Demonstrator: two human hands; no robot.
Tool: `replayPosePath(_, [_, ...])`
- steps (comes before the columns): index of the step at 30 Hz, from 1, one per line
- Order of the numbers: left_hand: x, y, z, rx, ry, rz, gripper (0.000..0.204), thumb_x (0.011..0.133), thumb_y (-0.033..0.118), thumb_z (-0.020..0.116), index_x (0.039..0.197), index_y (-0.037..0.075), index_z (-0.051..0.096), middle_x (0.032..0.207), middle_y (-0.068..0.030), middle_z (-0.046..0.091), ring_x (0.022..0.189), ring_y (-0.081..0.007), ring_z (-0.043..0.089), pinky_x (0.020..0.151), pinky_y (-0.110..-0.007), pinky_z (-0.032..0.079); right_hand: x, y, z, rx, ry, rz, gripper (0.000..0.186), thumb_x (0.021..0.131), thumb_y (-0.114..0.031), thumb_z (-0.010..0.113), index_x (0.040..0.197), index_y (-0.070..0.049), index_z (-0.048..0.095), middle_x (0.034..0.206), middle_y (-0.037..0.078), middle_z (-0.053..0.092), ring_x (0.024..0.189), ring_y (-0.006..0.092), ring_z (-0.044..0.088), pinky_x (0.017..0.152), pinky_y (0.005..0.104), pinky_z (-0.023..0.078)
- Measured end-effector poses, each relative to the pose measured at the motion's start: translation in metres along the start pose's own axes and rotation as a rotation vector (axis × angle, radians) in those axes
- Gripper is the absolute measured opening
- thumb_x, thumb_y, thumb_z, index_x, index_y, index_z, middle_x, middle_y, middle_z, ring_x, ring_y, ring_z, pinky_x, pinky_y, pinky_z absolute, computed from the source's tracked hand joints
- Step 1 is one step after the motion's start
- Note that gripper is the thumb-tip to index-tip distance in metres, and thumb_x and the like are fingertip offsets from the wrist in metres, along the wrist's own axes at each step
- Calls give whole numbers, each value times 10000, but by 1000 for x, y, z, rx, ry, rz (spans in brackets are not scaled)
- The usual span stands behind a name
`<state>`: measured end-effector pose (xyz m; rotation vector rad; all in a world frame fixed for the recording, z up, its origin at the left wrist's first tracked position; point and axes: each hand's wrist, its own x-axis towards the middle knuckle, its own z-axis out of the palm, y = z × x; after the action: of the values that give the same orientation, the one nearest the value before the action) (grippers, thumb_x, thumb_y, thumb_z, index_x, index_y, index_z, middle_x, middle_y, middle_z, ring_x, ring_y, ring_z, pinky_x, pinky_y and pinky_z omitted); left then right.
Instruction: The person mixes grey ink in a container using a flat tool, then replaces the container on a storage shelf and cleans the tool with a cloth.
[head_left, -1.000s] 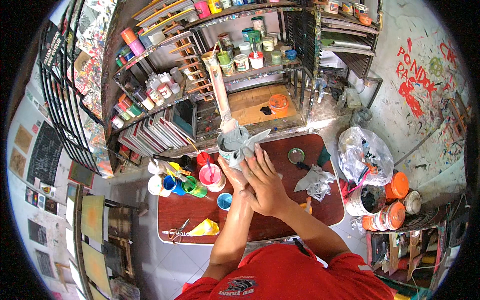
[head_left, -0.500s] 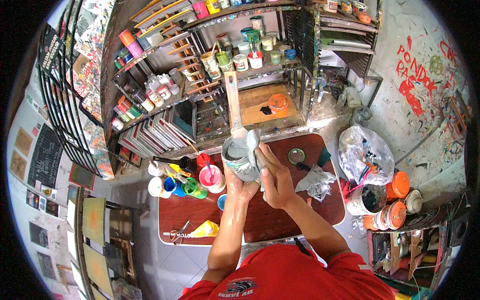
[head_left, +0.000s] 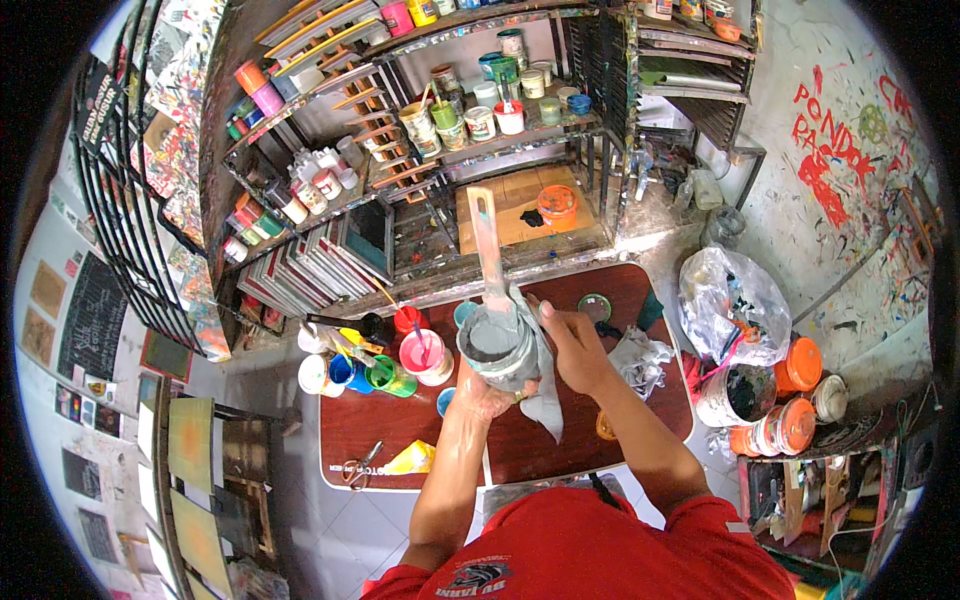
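Note:
My left hand [head_left: 482, 398] is wrapped round the underside of a round tub of grey paint [head_left: 490, 340], holding it tilted above the table. A tool with a long, flat, stained handle [head_left: 487, 240] stands up out of the tub, its lower end coated in grey. Against the tub's right side hangs a grey cloth [head_left: 543, 400], its pointed end dangling below. My right hand [head_left: 578, 350] is closed at the cloth's right edge, thumb up; its other fingers are partly hidden.
A dark red table [head_left: 560, 450] lies below my hands. On its left are a pink paint pot [head_left: 426, 355], several other pots, scissors [head_left: 364, 466] and a yellow-and-white packet [head_left: 410, 458]. Crumpled cloth [head_left: 640, 360] lies right. Paint shelves [head_left: 470, 150] stand behind; buckets [head_left: 797, 365] stand right.
The tub has moved slightly right and nearer me, and its tool has shifted along. My right hand has drawn back from the tub's side, and the cloth now hangs lower.

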<state>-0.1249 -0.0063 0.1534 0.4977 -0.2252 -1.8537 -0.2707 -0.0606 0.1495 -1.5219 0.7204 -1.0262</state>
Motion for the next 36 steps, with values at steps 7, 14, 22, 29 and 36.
replayPosePath(7, [-4,-18,-35,-8,-124,-369,504,881,504,495,1159,89,567,1000,-155,650,748,-374,653,450,-406,556,14,-6,-31,-176,-351,150,500,949,-438,473,1058,27,619,1037,201,601,935,291,559,840,394,426])
replayPosePath(14, [-1,-45,-59,19,-219,-631,581,912,486,440,1229,2,492,1113,-306,577,871,-472,639,551,-493,601,18,11,-54,-243,-725,-74,550,741,-231,696,1238,-47,550,1245,172,557,1111,316,549,890,412,444])
replayPosePath(22, [-7,-50,-36,86,-211,-588,532,922,453,443,1200,4,514,1014,-262,616,797,-428,661,500,-448,594,32,28,-26,760,-403,528,316,922,-281,545,1079,-25,642,988,70,672,844,152,643,798,309,510])
replayPosePath(29, [-27,-31,-56,-92,-232,-490,598,886,461,449,1213,-36,507,1089,-313,579,885,-488,624,535,-522,594,35,69,-46,504,-140,585,356,942,-312,538,1143,-31,622,1055,81,666,939,178,640,852,336,512])
replayPosePath(36, [-28,12,-48,-48,-14,-75,552,888,578,423,1134,109,580,996,-228,640,787,-404,656,473,-426,575,24,79,-121,916,-3,520,362,944,-289,458,1155,-6,542,1056,149,627,972,290,627,854,419,531])
